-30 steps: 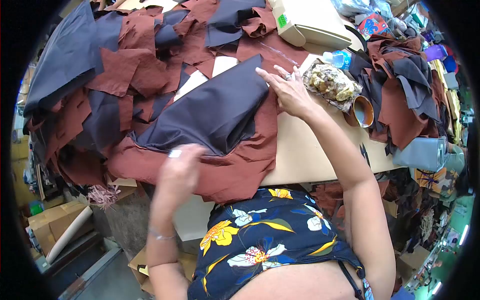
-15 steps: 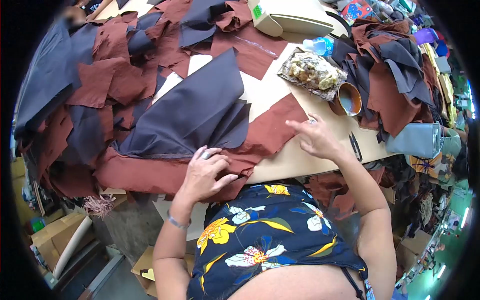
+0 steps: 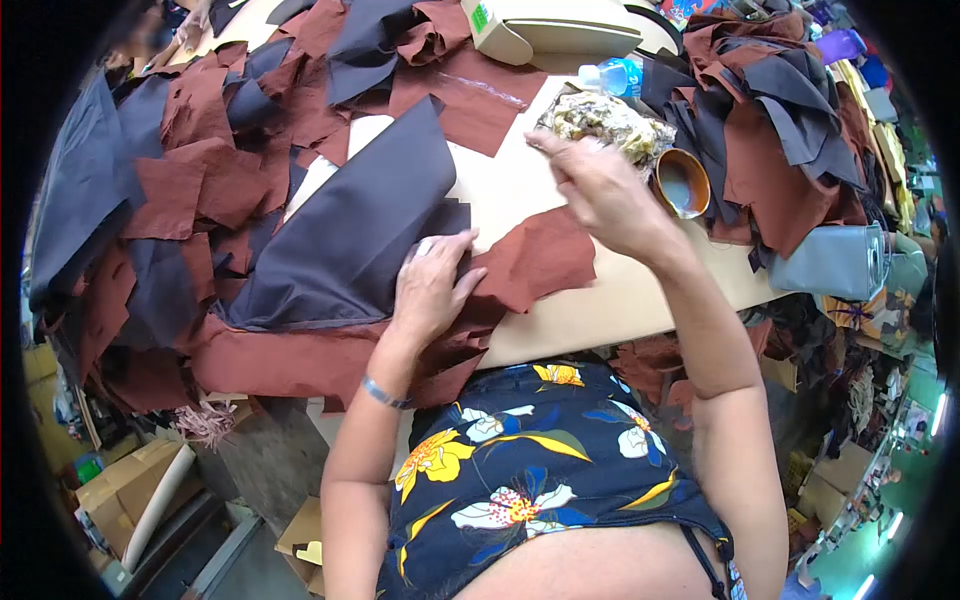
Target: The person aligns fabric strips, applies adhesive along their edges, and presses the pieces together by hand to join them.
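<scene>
In the head view, the dark cloth [image 3: 350,230] is seen lying on the table [image 3: 570,328], its lower edge resting over the red-brown cloth [image 3: 290,355]. The dark cloth is pressed near its right side by the left hand [image 3: 428,290], held palm down with thumb and fingers spread apart. The right hand [image 3: 605,190] is held farther out over the table, its index finger extended and the other fingers partly bent; whether anything is pinched or touched by its fingertips cannot be told. A yellowish clump [image 3: 610,120] is partly covered from view by that hand. Beside the clump a round cup [image 3: 683,183] and a bottle [image 3: 612,78] are placed, with an open carton [image 3: 560,30] beyond. Loose cloth pieces [image 3: 168,195] are heaped to the left, and a second heap [image 3: 768,150] is seen to the right, behind a metal container [image 3: 830,262].
</scene>
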Demonstrator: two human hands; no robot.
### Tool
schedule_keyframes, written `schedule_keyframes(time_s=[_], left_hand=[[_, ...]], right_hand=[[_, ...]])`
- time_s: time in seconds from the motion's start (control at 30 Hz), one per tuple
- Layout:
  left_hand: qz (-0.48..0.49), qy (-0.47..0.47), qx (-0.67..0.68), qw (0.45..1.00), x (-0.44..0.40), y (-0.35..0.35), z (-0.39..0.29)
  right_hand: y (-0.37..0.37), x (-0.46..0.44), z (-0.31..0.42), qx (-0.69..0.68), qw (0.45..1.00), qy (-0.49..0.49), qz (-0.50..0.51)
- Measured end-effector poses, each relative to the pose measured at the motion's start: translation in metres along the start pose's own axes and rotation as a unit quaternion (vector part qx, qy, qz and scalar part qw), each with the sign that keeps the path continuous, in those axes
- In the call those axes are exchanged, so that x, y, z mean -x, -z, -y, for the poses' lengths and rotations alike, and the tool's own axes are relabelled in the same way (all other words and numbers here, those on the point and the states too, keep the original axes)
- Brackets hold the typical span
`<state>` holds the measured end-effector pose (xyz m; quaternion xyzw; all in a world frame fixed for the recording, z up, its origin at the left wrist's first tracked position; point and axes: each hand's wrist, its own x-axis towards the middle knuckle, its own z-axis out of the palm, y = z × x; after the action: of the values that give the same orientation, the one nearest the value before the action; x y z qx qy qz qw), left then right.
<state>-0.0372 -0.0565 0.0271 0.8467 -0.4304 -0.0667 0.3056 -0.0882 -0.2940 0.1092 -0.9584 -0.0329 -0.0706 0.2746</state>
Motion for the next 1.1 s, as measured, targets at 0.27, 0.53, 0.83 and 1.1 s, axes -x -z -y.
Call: schedule_keyframes(time_s=[0.27,0.53,0.83,1.1], left_hand=[[0.040,0.039,-0.083,0.995,0.020,0.009,0.000],[-0.005,-0.011,-0.058,0.998,0.013,0.013,-0.005],[-0.188,-0.055,-0.321,0.927,-0.004,0.147,0.028],[0.056,-0.167,-0.496,0.850,0.020,0.091,0.006]], right_hand=[[-0.046,0.007,-0.019,0.083,0.984,-0.064,0.145],[0.009,0.003,0.016,0.107,0.989,0.099,-0.013],[0.039,-0.032,0.040,0.162,0.950,0.148,-0.224],[-0.055,0.060,-0.038,0.081,0.974,0.078,-0.196]])
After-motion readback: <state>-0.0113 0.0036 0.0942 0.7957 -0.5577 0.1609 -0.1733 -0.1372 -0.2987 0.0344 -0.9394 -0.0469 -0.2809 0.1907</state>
